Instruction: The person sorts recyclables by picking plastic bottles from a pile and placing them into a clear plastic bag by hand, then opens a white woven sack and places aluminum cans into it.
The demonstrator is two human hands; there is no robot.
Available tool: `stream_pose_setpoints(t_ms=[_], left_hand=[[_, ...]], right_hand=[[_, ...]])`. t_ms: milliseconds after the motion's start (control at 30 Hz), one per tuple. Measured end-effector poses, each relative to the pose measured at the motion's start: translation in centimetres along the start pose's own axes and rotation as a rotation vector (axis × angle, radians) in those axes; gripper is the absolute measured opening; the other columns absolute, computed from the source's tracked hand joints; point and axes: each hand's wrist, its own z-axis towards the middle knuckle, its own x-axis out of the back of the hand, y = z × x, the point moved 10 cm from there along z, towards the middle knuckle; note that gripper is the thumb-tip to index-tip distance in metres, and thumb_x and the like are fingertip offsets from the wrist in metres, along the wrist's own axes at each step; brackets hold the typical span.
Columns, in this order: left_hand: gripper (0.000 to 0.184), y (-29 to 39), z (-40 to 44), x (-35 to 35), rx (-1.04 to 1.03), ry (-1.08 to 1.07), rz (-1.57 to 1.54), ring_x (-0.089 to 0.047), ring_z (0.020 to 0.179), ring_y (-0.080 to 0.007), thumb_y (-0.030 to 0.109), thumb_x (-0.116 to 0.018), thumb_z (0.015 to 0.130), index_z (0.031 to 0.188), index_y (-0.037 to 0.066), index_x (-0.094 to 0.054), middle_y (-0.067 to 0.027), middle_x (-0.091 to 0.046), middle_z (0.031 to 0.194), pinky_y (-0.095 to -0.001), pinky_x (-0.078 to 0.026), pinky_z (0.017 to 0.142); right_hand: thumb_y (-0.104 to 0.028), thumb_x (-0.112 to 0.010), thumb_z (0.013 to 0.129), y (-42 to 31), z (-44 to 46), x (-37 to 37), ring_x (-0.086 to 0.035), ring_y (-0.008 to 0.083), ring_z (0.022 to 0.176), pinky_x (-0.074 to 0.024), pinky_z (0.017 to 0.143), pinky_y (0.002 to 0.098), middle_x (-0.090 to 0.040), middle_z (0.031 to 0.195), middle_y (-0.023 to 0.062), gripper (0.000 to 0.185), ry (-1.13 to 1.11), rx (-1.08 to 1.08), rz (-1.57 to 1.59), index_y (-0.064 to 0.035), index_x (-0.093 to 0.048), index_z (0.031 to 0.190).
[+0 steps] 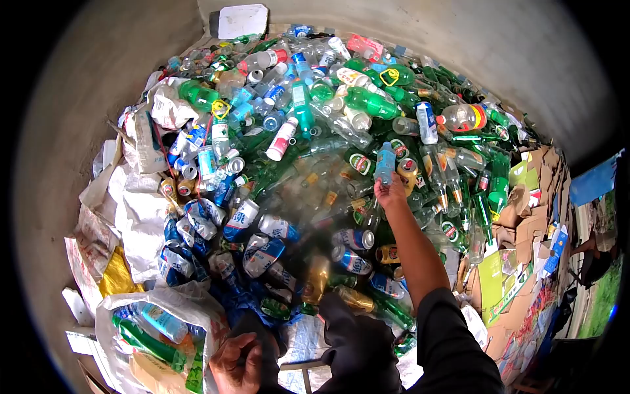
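My right hand [390, 190] reaches out over the pile, closed around the lower end of a small clear plastic bottle [385, 162] with a light blue tint. Just beside it are a gold can [407, 172] and a green bottle [360, 163] with a round red label. Low in the view, my left hand [237, 365] is held near my knee with its fingers curled in, and nothing shows in it. To its left stands a white woven sack [213, 315], its mouth open, with plastic bottles such as a green one [147, 343] inside.
A large heap of plastic bottles, glass bottles and crushed cans, including a white-blue can [241, 220], spreads before me. Flattened cardboard [525, 226] is stacked at right. White sacks [141, 217] lie at left, and a concrete wall [118, 72] curves behind.
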Motion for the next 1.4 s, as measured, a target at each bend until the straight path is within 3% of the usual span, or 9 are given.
stream_pose_setpoints(t_ms=[200, 433, 567, 633, 667, 867, 1167, 1267, 1400], left_hand=[[0.017, 2.0, 0.2, 0.7, -0.071, 0.044, 0.067, -0.068, 0.073, -0.0189, 0.007, -0.069, 0.086, 0.100, -0.003, -0.069, -0.0130, -0.070, 0.082, -0.0282, -0.053, 0.068], [0.021, 2.8, -0.7, 0.9, -0.193, 0.056, 0.112, -0.065, 0.057, -0.0245, 0.007, -0.071, 0.086, 0.105, 0.000, -0.068, -0.0147, -0.067, 0.081, -0.0347, -0.051, 0.054], [0.025, 3.2, -1.6, 2.3, -0.292, 0.132, 0.151, -0.062, 0.054, -0.0251, 0.007, -0.070, 0.085, 0.109, 0.001, -0.065, -0.0142, -0.067, 0.097, -0.0372, -0.050, 0.053], [0.036, 3.5, -2.1, 3.4, -0.255, 0.158, 0.175, -0.067, 0.089, -0.0365, 0.004, -0.071, 0.081, 0.115, 0.001, -0.062, -0.0174, -0.064, 0.111, -0.0406, -0.056, 0.074], [0.034, 4.0, -2.7, 4.2, -0.355, 0.234, 0.148, -0.065, 0.060, -0.0251, 0.008, -0.068, 0.085, 0.117, 0.001, -0.060, -0.0161, -0.061, 0.119, -0.0389, -0.053, 0.058], [0.055, 4.7, -6.1, 6.7, -0.396, 0.263, 0.323, -0.066, 0.089, -0.0418, 0.012, -0.070, 0.082, 0.131, 0.000, -0.049, -0.0221, -0.047, 0.140, -0.0453, -0.057, 0.071], [0.038, 0.4, -16.9, 14.8, -0.306, 0.508, 0.315, -0.068, 0.089, -0.0395, 0.010, -0.073, 0.080, 0.115, -0.002, -0.062, -0.0206, -0.066, 0.114, -0.0438, -0.056, 0.073], [0.033, -2.7, -21.4, 16.0, -0.145, 0.528, 0.401, -0.068, 0.071, -0.0298, 0.003, -0.072, 0.078, 0.110, 0.000, -0.065, -0.0175, -0.069, 0.107, -0.0364, -0.056, 0.064], [0.033, -5.2, -25.0, 17.5, -0.017, 0.607, 0.479, -0.067, 0.063, -0.0240, 0.003, -0.073, 0.079, 0.111, 0.001, -0.065, -0.0161, -0.068, 0.111, -0.0354, -0.055, 0.059]], right_hand=[[-0.038, -0.076, 0.084, 2.0, -6.7, 1.5, -0.059, 0.0183, 0.067, -0.0526, 0.059, 0.0279, -0.062, 0.085, 0.0110, 0.044, -0.005, 0.046, -0.272, -0.0035, -0.056, 0.102], [-0.040, -0.071, 0.087, 11.1, -21.0, -0.9, -0.059, 0.0151, 0.066, -0.0482, 0.057, 0.0282, -0.064, 0.085, 0.0055, 0.040, -0.339, -0.213, -0.723, -0.0075, -0.060, 0.108], [-0.039, -0.072, 0.087, 15.7, -31.9, -5.3, -0.062, 0.0140, 0.065, -0.0499, 0.054, 0.0283, -0.066, 0.084, 0.0061, 0.038, -0.602, -0.262, -1.004, -0.0059, -0.063, 0.102], [-0.040, -0.070, 0.090, 17.4, -38.7, -8.2, -0.060, 0.0125, 0.064, -0.0476, 0.052, 0.0271, -0.065, 0.082, 0.0048, 0.036, -0.800, -0.272, -1.133, -0.0050, -0.064, 0.096], [-0.038, -0.070, 0.089, 18.1, -41.2, -9.0, -0.061, 0.0126, 0.064, -0.0488, 0.052, 0.0266, -0.066, 0.081, 0.0051, 0.035, -0.878, -0.276, -1.174, -0.0042, -0.064, 0.097], [-0.029, -0.066, 0.095, 21.7, -52.9, -10.8, -0.063, 0.0125, 0.061, -0.0494, 0.050, 0.0247, -0.064, 0.074, 0.0045, 0.029, -1.217, -0.252, -1.296, -0.0005, -0.063, 0.096], [-0.024, -0.071, 0.091, 25.8, -64.9, -12.1, -0.060, 0.0069, 0.066, -0.0478, 0.055, 0.0221, -0.066, 0.081, 0.0043, 0.034, -1.467, -0.085, -1.327, 0.0035, -0.063, 0.110], [-0.015, -0.070, 0.092, 26.5, -69.5, -11.8, -0.059, 0.0064, 0.068, -0.0484, 0.057, 0.0217, -0.065, 0.083, 0.0046, 0.031, -1.658, 0.045, -1.288, 0.0045, -0.059, 0.112], [-0.024, -0.081, 0.079, 28.2, -72.7, -10.8, -0.064, 0.0169, 0.063, -0.0519, 0.059, 0.0314, -0.066, 0.076, 0.0104, 0.046, -1.772, 0.247, -1.223, 0.0044, -0.062, 0.109]])
